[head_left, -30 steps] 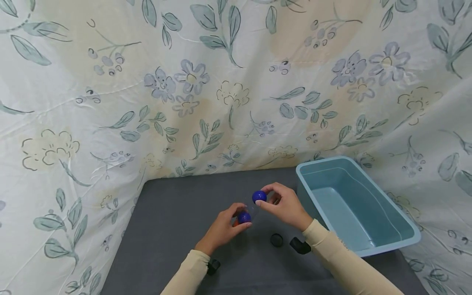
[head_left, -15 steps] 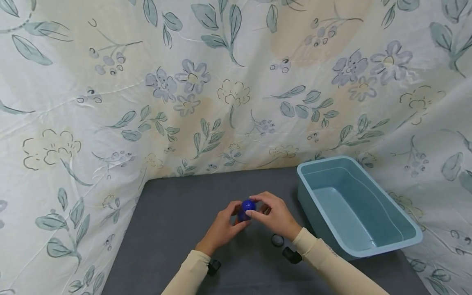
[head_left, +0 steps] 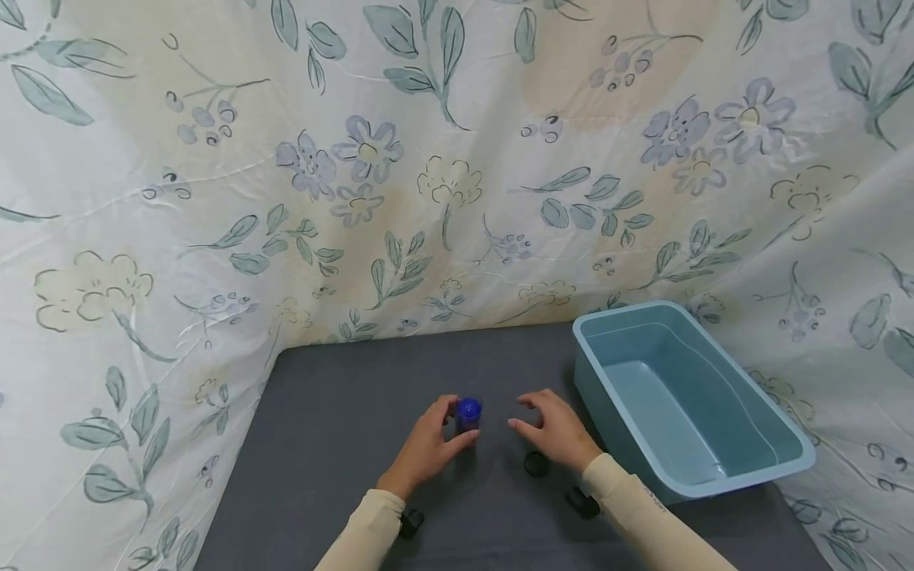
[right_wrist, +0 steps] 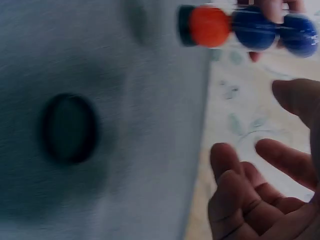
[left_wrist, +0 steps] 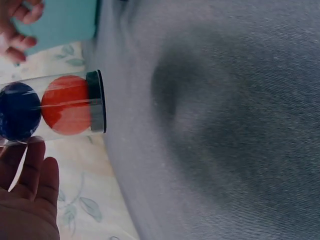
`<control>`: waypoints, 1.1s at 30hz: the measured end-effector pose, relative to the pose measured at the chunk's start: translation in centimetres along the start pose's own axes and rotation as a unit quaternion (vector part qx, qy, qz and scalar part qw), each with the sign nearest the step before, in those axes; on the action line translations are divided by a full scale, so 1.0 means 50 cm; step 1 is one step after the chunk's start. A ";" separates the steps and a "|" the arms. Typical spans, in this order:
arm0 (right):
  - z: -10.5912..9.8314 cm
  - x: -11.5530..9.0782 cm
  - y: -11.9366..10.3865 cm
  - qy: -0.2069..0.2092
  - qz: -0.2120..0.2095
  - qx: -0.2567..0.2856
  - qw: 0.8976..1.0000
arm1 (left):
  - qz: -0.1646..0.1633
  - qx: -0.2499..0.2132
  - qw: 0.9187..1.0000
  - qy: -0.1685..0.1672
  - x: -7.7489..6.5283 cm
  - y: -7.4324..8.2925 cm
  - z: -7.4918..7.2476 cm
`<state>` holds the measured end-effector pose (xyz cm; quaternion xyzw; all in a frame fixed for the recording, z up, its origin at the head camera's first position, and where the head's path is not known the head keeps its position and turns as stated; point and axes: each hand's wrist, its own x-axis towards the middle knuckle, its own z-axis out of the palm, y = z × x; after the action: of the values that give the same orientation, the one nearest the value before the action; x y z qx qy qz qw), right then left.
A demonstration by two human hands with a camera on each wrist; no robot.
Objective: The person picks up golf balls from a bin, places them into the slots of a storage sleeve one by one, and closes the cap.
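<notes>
My left hand (head_left: 431,446) grips a clear tube (left_wrist: 95,115) upright above the table. A dark cap sits at the tube's lower end. In the right wrist view an orange ball (right_wrist: 209,26) lies lowest inside, with one blue ball (right_wrist: 254,29) above it and another blue ball (right_wrist: 299,36) at the top end. Just right of the tube, my right hand (head_left: 562,436) holds nothing, its fingers apart and loosely bent. On the table below that hand lies a round black lid (head_left: 536,465).
A light blue plastic bin (head_left: 685,396) stands at the right of the dark grey table (head_left: 343,428); its inside looks bare. Floral cloth (head_left: 443,198) hangs behind and along the sides. Black wrist cameras (head_left: 582,503) hang under the forearms.
My right hand brought a blue ball leftward to the tube's top, let it go inside, and moved back right. My left hand has stayed nearly in place, holding the tube.
</notes>
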<state>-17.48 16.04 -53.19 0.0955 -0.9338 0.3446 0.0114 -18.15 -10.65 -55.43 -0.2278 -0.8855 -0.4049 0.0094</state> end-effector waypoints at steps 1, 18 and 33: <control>0.007 -0.004 0.008 -0.006 0.003 -0.012 1.000 | -0.006 -0.004 1.000 -0.003 -0.001 -0.002 0.001; 0.074 -0.054 0.075 -0.093 0.042 -0.085 0.991 | -0.060 -0.028 0.997 -0.031 -0.020 -0.049 0.021; 0.085 -0.053 0.067 -0.086 0.014 -0.106 0.991 | -0.066 -0.032 0.997 -0.034 -0.021 -0.049 0.027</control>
<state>-15.33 16.22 -58.79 0.1101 -0.9637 0.2346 -0.0639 -18.02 -11.48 -58.30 -0.1823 -0.8851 -0.4248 -0.0544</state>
